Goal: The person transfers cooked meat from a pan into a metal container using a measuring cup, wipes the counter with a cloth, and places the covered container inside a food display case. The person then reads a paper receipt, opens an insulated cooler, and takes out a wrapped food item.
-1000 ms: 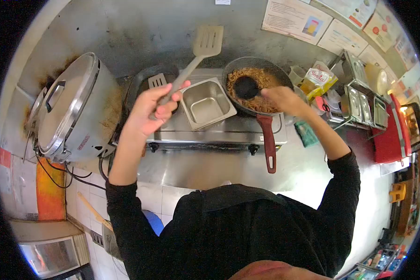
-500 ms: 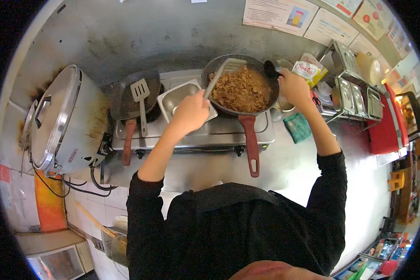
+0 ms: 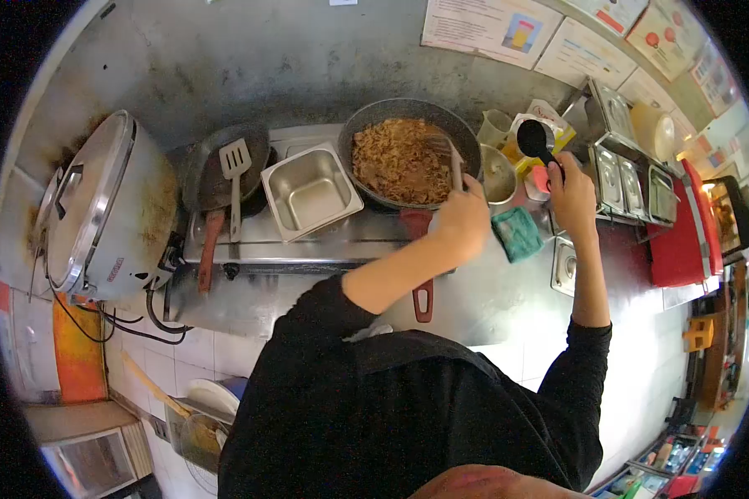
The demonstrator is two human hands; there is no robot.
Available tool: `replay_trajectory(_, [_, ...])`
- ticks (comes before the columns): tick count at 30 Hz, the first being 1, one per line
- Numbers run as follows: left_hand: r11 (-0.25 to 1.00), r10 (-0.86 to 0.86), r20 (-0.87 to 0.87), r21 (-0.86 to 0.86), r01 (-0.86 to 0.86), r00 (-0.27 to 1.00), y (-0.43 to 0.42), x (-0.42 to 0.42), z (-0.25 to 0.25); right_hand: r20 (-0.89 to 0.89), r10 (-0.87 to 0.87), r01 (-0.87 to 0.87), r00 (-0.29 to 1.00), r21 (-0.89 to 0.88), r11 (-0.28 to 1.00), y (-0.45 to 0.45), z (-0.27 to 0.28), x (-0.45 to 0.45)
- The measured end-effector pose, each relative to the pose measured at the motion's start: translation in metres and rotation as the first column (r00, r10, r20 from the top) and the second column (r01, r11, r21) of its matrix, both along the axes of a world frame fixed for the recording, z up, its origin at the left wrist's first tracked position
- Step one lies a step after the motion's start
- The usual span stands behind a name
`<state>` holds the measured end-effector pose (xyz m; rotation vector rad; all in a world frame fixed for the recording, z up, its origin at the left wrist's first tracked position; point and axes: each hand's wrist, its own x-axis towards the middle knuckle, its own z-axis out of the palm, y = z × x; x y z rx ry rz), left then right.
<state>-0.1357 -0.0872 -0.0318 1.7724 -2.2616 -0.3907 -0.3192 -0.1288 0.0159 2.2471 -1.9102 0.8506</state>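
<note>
My left hand [image 3: 464, 218] is closed round the handle of a grey slotted spatula [image 3: 455, 158], whose head rests in the shredded meat at the right side of the large pan [image 3: 351, 170]. Brown meat [image 3: 399, 162] and some liquid fill the pan, and its red handle [image 3: 424, 301] passes under my left forearm. My right hand [image 3: 572, 195] grips a black ladle [image 3: 534, 140], held up to the right of the pan above the bottles and a metal bowl [image 3: 498, 176]. An empty steel tray [image 3: 311, 193] sits left of the pan.
A smaller pan [image 3: 208, 179] with another slotted spatula [image 3: 235, 162] lies on the left of the stove. Farther left stands a large cooker [image 3: 129, 224]. A green cloth [image 3: 517, 234] is on the counter, with a rack of metal containers [image 3: 624, 179] and a red box [image 3: 682, 241] at right.
My left hand came down from above the tray and crossed rightward, bringing the spatula into the meat. My right hand lifted the black ladle out of the pan and moved it right.
</note>
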Motion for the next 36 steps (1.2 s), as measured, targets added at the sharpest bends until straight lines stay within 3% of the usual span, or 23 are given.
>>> replay_trajectory(4, [0.997,0.054,-0.086,0.065,-0.048,0.995,-0.002,-0.013,-0.011,-0.031,0.058,-0.059,0.998,-0.047,0.997,-0.016,0.0,0.025])
replay_trajectory(7, [0.995,0.077,-0.111,0.077,-0.069,0.991,0.002,0.009,-0.004,-0.046,0.282,-0.285,0.958,-0.111,0.952,-0.04,-0.012,0.053])
replay_trajectory(10, [0.974,0.02,-0.302,-0.21,-0.087,0.953,0.034,0.047,0.001,-0.137,0.364,-0.365,0.921,0.023,0.931,-0.06,-0.018,0.101])
replay_trajectory(13, [0.89,0.041,-0.367,-0.409,-0.201,0.929,0.068,0.086,-0.018,-0.29,0.448,-0.43,0.846,0.126,0.894,-0.108,-0.045,0.143])
replay_trajectory(16, [0.968,0.227,-0.543,0.03,-0.251,0.808,0.1,0.098,-0.055,-0.431,0.484,-0.437,0.761,0.21,0.874,-0.155,-0.075,0.177])
replay_trajectory(18, [0.859,0.42,-0.702,0.512,-0.002,0.575,0.104,0.101,-0.055,-0.474,0.505,-0.429,0.721,0.267,0.863,-0.173,-0.092,0.195])
replay_trajectory(19, [0.72,0.546,-0.707,0.671,0.18,0.45,0.105,0.1,-0.056,-0.433,0.543,-0.445,0.719,0.313,0.839,-0.175,-0.097,0.2])
replay_trajectory(23, [0.742,0.482,-0.876,0.407,0.533,-0.002,0.103,0.089,-0.091,-0.24,0.694,-0.574,0.679,0.414,0.706,-0.169,-0.105,0.208])
replay_trajectory(27, [0.708,0.5,-0.866,0.415,0.572,0.01,0.101,0.089,-0.094,-0.025,0.824,-0.74,0.565,0.427,0.52,-0.161,-0.106,0.202])
replay_trajectory(30, [0.721,0.447,-0.893,0.398,0.568,0.059,0.099,0.092,-0.087,0.131,0.816,-0.743,0.563,0.512,0.43,-0.164,-0.107,0.2])
replay_trajectory(33, [0.712,0.441,-0.896,0.381,0.589,0.046,0.098,0.091,-0.094,0.196,0.667,-0.646,0.719,0.544,0.536,-0.148,-0.119,0.198])
replay_trajectory(36, [0.704,0.452,-0.892,0.371,0.606,0.02,0.098,0.093,-0.092,0.234,0.543,-0.547,0.807,0.643,0.536,-0.129,-0.094,0.201])
